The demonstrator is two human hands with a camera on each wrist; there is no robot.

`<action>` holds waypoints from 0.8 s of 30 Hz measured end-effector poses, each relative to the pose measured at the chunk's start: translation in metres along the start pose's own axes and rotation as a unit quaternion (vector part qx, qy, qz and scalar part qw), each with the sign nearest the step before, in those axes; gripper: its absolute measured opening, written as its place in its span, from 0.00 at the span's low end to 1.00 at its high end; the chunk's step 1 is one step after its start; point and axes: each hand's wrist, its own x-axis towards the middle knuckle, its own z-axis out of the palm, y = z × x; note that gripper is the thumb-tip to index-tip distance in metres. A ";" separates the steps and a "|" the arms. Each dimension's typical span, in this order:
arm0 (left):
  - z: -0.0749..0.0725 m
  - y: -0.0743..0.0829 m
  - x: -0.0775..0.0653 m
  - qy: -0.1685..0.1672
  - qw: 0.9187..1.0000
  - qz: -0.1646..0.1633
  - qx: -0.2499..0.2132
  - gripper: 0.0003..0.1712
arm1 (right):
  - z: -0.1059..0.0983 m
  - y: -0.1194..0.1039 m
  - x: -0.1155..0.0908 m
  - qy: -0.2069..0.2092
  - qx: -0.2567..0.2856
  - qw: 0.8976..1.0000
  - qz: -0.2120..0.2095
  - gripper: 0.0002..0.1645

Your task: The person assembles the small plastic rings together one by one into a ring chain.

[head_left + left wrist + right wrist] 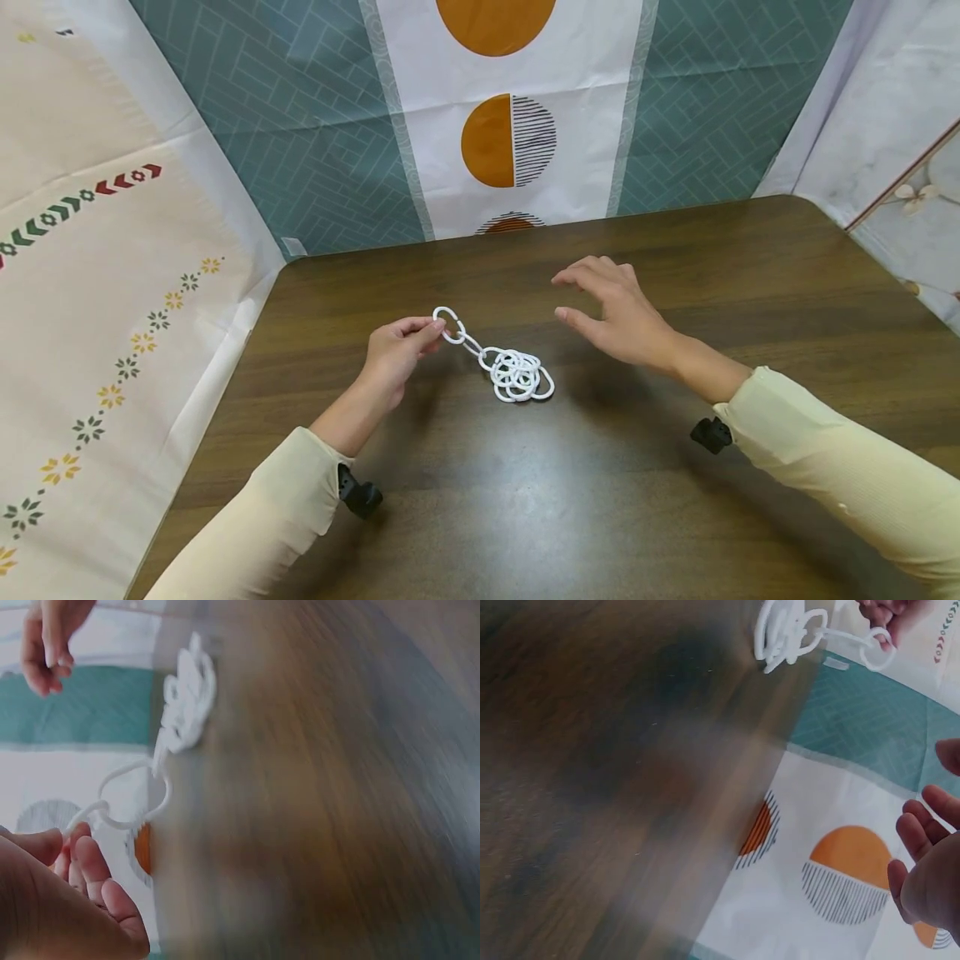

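A chain of white plastic links (516, 375) lies bunched in a small heap on the brown wooden table. My left hand (397, 354) pinches the end link between thumb and fingers, and a short run of links stretches from it to the heap. In the left wrist view the heap (187, 697) is blurred, with the pinched link partly covered by the fingers. To the right of the heap, my right hand (618, 312) hovers above the table with thumb and fingers apart, touching nothing. The right wrist view shows its relaxed fingers beside the chain's far side.
The wooden table (637, 483) extends around the chain, its far edge meeting a teal and white patterned cloth (315, 150). An embroidered cream cloth (112, 292) hangs at the left, a white marbled one (885, 108) at the right. Small black devices sit at both wrists.
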 end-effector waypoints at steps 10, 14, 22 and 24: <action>-0.027 -0.020 0.005 0.006 0.992 -0.049 0.115 0.17 | -0.001 0.010 -0.015 -0.025 -0.030 0.998 0.042 0.16; -0.031 -0.024 0.003 -0.001 0.987 -0.062 0.149 0.16 | 0.000 0.014 -0.020 -0.053 -0.051 0.995 0.074 0.17; -0.026 -0.026 -0.002 0.025 0.955 0.051 0.291 0.23 | 0.003 0.016 -0.029 -0.119 -0.069 0.977 0.161 0.32; -0.021 -0.023 -0.005 0.023 0.927 0.106 0.359 0.32 | 0.005 0.015 -0.030 -0.131 -0.106 0.971 0.169 0.36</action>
